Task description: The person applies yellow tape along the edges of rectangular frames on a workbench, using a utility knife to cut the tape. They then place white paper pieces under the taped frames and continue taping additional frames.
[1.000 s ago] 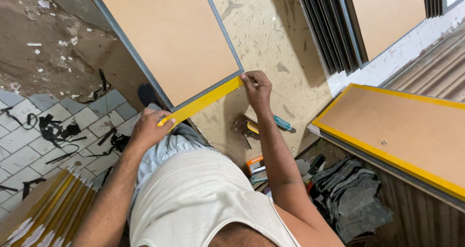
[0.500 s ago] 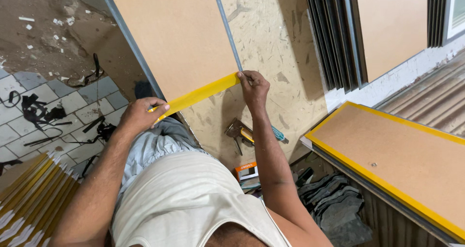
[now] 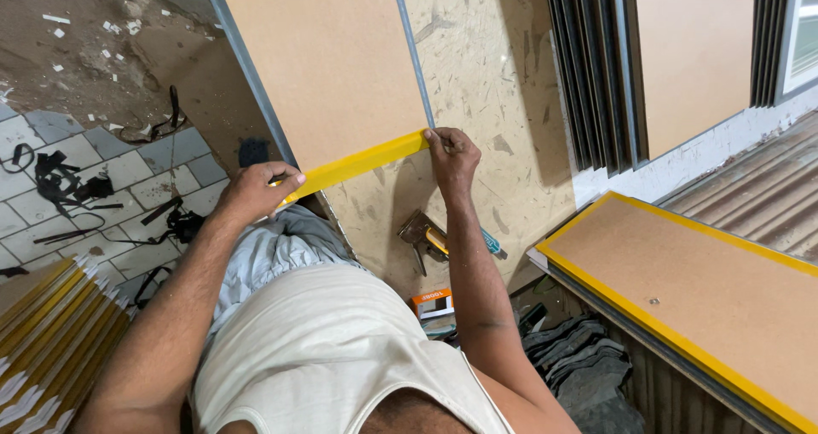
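A brown board in a grey frame (image 3: 328,59) stands in front of me. A strip of yellow tape (image 3: 362,163) runs along its near edge. My left hand (image 3: 254,193) presses the tape's left end against the board's corner. My right hand (image 3: 452,157) pinches the tape's right end at the other corner. Both hands rest on the tape and the board's edge.
A staple gun (image 3: 426,234) lies on the beige board below my right hand, with a small orange box (image 3: 433,302) nearer me. A finished board with yellow edging (image 3: 699,289) lies at right. Framed panels (image 3: 596,68) lean at the back. Yellow-edged frames (image 3: 47,336) stack at left.
Both hands stay on the yellow tape at the board's edge. The view has shifted a little, with the board and hands sitting slightly lower and to the right.
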Demonstrator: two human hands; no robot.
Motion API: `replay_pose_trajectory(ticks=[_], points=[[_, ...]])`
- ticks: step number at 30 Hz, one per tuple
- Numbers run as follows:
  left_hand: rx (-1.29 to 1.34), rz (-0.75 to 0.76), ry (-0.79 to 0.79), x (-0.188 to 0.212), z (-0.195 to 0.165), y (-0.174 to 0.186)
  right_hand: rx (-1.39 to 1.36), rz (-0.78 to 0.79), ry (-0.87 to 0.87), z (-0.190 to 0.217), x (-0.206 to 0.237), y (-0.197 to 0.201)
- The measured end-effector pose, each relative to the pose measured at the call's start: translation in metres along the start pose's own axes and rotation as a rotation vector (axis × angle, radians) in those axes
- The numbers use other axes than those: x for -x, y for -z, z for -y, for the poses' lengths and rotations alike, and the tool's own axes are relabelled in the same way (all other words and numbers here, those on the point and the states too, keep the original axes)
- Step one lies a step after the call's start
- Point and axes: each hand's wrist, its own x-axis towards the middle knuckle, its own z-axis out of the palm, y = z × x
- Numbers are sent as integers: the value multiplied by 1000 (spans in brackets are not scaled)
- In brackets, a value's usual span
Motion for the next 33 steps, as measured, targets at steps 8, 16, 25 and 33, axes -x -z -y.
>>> replay_pose_trajectory(ticks=[8,16,25,33], points=[[-4,7,10,-1,0,-1,31,-10,-38,4,1,-3],[-23,0,-27,-7,7,-2,297,-115,79,5,4,-11],[47,11,-104,-8,9,-2,517,633,750,52,123,-87],[56,-6,-94,-6,4,-1,801,280,-43,1,37,30]])
